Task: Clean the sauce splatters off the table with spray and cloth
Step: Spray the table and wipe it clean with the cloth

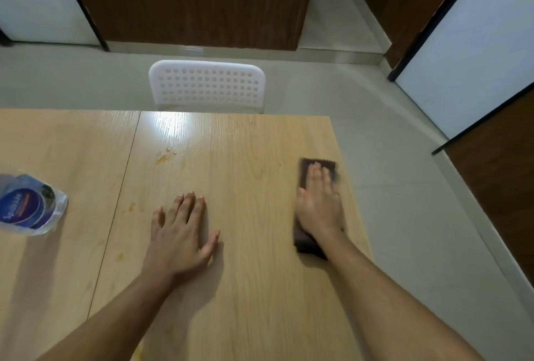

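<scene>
right hand point(319, 204): we saw it flat on the dark brown cloth point(309, 240), fingers straight, pressing it down near the surface's right edge; blurred.
left hand point(180, 233): we saw it palm down on the bare surface point(254, 288), fingers spread wide, holding nothing.
cloth: folded oblong, lay lengthwise under the right hand, well apart from the stains.
sauce splatters point(164, 157): we noted orange spots near the seam between the two panels, more at point(128, 207) and point(119, 256), left of the left hand.
spray bottle point(29, 206): clear plastic with blue label, seen from above at far left; we couldn't tell its contents.
chair point(206, 86): white perforated back stood at the far edge.
</scene>
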